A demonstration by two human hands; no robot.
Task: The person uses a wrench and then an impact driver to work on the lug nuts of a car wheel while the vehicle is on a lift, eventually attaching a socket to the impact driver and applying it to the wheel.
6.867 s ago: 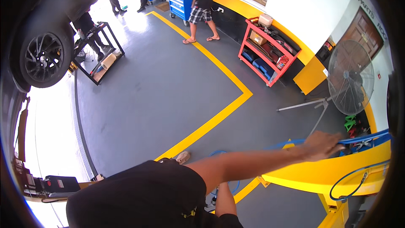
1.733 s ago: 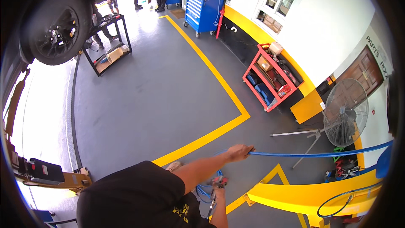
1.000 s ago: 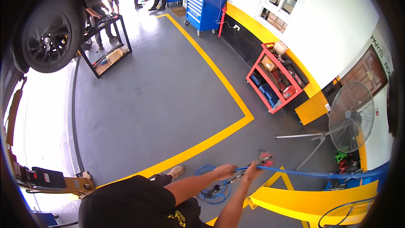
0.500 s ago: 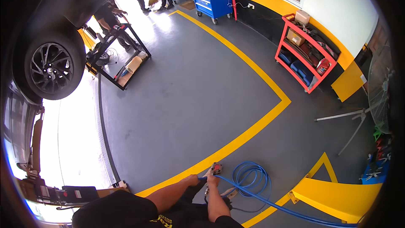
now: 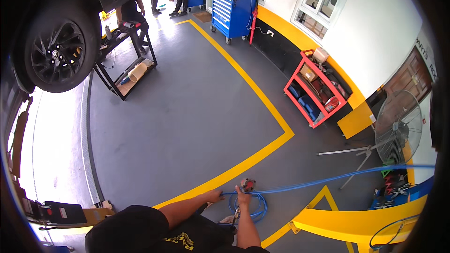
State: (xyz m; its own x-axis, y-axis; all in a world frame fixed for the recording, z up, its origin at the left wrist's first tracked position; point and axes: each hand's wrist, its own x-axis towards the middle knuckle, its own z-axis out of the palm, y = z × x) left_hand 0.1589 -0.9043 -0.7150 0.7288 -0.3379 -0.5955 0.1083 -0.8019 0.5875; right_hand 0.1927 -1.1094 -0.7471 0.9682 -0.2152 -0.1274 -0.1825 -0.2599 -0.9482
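My right hand (image 5: 243, 198) is closed around a red and grey air impact wrench (image 5: 248, 185), its round back end showing above my fingers. A metal fitting hangs below that hand, along my wrist. Just to the left, my left hand (image 5: 215, 196) is closed on the blue air hose (image 5: 304, 186). From there the hose passes by my right hand and stretches off to the right edge. Loose hose loops (image 5: 266, 206) show behind and below my right hand, partly hidden by my forearm.
A yellow steel beam (image 5: 356, 220) lies close at the right, near a standing fan (image 5: 397, 131). Farther off are a red cart (image 5: 315, 94), a blue tool cabinet (image 5: 233, 15) and a black work cart (image 5: 123, 77). A raised car's wheel (image 5: 58, 55) hangs at the left. Several people stand far back.
The view has turned toward the right, so the surroundings have slid left. The blue hose now runs taut and higher to the right edge, and its coil looks smaller. Both hands keep their hold.
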